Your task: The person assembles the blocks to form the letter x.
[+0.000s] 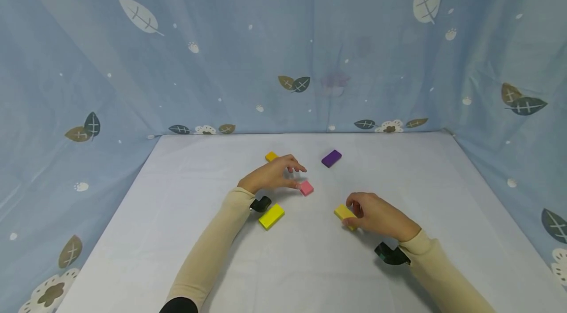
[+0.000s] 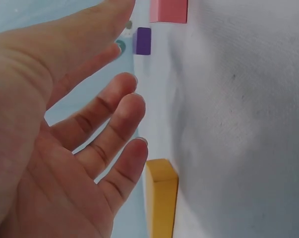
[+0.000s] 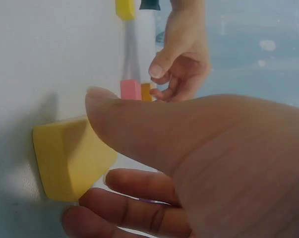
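Note:
My left hand (image 1: 273,174) hovers just above the table, its fingers loosely bent and apart, with nothing between them. Its thumb tip is beside a pink block (image 1: 306,188); I cannot tell whether they touch. An orange-yellow block (image 1: 271,156) lies behind that hand, partly covered by it. My right hand (image 1: 376,212) arches over a pale yellow block (image 3: 65,158), thumb along one side and curled fingers at the other. That block rests on the table, partly hidden by the hand.
A bright yellow block (image 1: 271,216) lies near the left wrist. Farther back is a purple block (image 1: 331,158). The white-covered table (image 1: 283,273) meets a blue patterned curtain (image 1: 221,47) at its back edge.

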`<action>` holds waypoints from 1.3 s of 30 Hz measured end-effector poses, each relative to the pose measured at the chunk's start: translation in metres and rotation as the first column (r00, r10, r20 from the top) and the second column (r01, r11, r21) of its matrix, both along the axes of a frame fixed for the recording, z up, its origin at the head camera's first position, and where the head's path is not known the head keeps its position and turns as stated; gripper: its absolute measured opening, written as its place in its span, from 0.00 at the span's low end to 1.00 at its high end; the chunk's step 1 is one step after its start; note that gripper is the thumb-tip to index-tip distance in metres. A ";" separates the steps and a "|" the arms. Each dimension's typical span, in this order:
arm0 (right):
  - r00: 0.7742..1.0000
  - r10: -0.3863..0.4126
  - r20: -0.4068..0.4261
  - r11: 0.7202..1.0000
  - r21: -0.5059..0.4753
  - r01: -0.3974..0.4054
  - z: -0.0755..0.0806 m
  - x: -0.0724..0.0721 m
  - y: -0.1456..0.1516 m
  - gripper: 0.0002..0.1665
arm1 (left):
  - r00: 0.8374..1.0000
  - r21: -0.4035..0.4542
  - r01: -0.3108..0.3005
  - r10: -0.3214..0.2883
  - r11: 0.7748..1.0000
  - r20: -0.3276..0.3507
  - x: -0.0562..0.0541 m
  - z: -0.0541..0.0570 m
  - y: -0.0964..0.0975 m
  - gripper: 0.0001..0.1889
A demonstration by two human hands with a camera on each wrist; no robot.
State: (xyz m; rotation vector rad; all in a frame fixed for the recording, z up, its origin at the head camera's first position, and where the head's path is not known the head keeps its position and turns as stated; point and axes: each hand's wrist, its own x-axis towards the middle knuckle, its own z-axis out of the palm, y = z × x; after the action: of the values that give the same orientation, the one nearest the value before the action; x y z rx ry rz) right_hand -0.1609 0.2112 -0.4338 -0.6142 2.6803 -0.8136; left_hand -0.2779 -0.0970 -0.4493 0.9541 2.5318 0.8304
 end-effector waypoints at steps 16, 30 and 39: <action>1.000 -0.007 0.021 1.000 0.025 0.006 -0.001 -0.001 -0.001 0.18 | 0.998 -0.003 0.063 -0.063 0.998 0.007 -0.003 -0.008 0.006 0.23; 0.999 -0.015 0.037 1.000 0.013 0.014 -0.001 -0.001 -0.001 0.18 | 0.997 0.021 0.067 -0.068 0.998 0.047 0.001 -0.006 0.008 0.22; 0.999 -0.019 0.046 1.000 0.010 0.018 -0.001 0.000 -0.001 0.18 | 0.996 0.024 0.075 -0.076 0.997 0.037 0.001 -0.009 0.008 0.19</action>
State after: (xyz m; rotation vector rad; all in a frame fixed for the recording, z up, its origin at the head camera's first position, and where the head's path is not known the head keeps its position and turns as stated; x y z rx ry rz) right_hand -0.1609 0.2101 -0.4346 -0.5620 2.6505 -0.8089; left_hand -0.2772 -0.0893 -0.4583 1.0246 2.4429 0.8486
